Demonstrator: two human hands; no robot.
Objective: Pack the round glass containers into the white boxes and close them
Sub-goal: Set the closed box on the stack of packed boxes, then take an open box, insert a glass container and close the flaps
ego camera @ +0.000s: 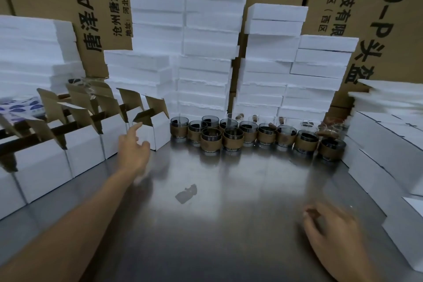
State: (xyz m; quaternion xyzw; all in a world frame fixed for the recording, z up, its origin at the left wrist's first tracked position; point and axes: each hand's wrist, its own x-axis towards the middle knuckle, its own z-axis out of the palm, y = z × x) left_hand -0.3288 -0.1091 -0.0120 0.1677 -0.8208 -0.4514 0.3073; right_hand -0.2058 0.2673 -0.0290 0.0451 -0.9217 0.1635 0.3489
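Steel tabletop [229,224], brushed and reflective, with a cluster of round smoked-glass containers with tan cork-like bands [233,136] standing upright at its far edge, touching or nearly so, in two loose rows. All are out of the boxes.

Left of the containers: a row of white cardboard boxes with brown inner flaps standing open [84,153], the last box just beside the leftmost container. Left hand [134,149] is near that last box, forefinger stretched toward its top edge, other fingers loosely spread, holding nothing. Whether the fingertip touches the box cannot be told.

Right of the containers: closed white boxes [380,144], stacked and laid flat.

Behind the containers: a few clear glasses [256,118], then tall stacks of white foam slabs [206,52], then brown printed cartons [377,7].

Well in front of the containers: a small dark scrap [186,193] on the steel. Further forward and right, right hand [329,229] is low over the table, blurred, fingers loosely bent; cannot tell whether it holds anything.
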